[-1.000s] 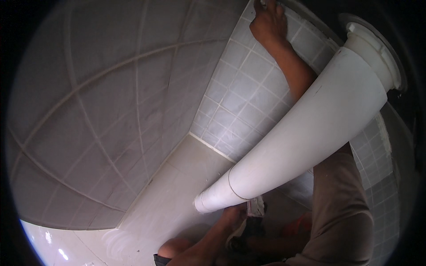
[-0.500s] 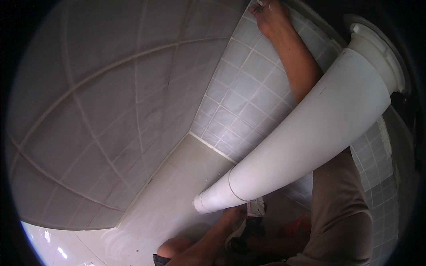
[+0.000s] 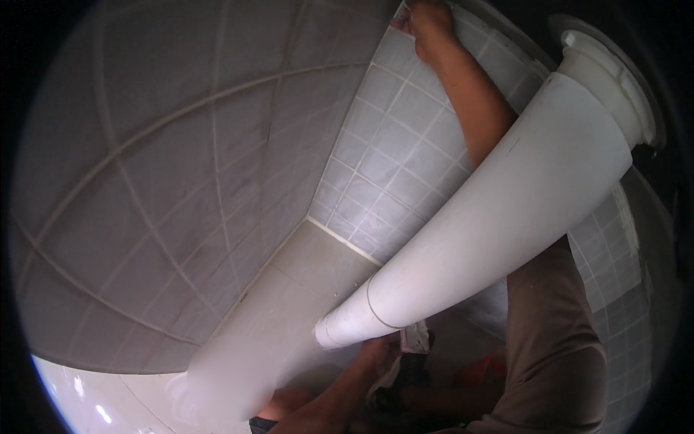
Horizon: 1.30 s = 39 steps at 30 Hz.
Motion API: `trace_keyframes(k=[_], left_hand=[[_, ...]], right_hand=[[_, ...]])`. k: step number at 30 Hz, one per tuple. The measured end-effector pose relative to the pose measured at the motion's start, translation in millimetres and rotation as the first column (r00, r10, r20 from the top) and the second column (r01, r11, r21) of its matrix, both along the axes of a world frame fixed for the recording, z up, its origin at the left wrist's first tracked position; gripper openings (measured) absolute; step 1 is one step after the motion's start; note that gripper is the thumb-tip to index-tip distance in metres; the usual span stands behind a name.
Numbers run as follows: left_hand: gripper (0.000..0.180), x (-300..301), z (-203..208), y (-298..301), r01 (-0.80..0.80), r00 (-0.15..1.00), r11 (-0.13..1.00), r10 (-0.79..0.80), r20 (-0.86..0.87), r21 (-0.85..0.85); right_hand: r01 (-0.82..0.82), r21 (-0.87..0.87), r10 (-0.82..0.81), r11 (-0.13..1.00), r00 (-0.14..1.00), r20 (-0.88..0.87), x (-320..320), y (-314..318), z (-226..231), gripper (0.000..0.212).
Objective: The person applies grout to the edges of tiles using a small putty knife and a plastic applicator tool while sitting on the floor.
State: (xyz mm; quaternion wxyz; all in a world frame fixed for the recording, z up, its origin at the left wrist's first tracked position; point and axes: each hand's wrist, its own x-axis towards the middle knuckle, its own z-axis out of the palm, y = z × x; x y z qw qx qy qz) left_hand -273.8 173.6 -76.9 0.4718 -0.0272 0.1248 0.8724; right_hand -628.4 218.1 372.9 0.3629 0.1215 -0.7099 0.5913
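Observation:
My right arm reaches up behind a thick white pipe (image 3: 491,202). My right hand (image 3: 431,27) is against the small-tiled wall (image 3: 405,123), near its upper corner. Its fingers look bent and pressed to the tile edge; the top of the frame cuts part of it off, and what they hold, if anything, is hidden. Low down, beneath the pipe's narrow-looking end, my left hand (image 3: 379,354) grips a small pale block-like piece (image 3: 415,338) smeared with white. The pipe hides some of that hand's surroundings, and shadow darkens them.
The pipe slants across the space and ends in a white collar (image 3: 603,87) at upper right. A large grey-tiled wall (image 3: 173,181) stands close on the left. Beige floor (image 3: 289,282) runs between the walls. A grey-brown clothed limb (image 3: 553,333) and a red item (image 3: 491,367) are lower right.
My right hand has shifted slightly left along the top of the tiled wall, its fingers turned more toward the corner. The left hand keeps its hold on the pale piece.

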Motion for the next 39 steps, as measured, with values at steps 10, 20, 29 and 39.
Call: trace_keyframes(k=[10, 20, 29, 39], left_hand=[[0.039, 0.6, 30.2, -5.7, -0.039, 0.991, 0.999, 0.043, 0.125, -0.032], [0.031, -5.0, 31.3, 2.5, -0.052, 0.999, 0.998, 0.052, 0.000, 0.032], [0.039, -1.5, 80.0, -25.1, 0.041, 0.976, 0.974, -0.086, -0.200, -0.223], [0.033, -2.4, 11.3, 8.7, -0.081, 0.996, 0.989, 0.076, -0.046, -0.124]], right_hand=[[0.107, 0.734, -0.410, 0.671, 0.878, 0.247, 167.0, 98.5, -124.4, 0.059], [-0.272, 0.794, -0.472, 0.544, 0.683, 0.558, 411.8, 118.7, -283.0, 0.052], [-0.338, 0.928, -0.335, 0.158, 0.866, 0.372, 426.4, 130.7, -291.4, 0.047], [-0.391, 0.845, -0.424, 0.364, 0.739, 0.524, 410.1, 138.0, -278.7, 0.033]])
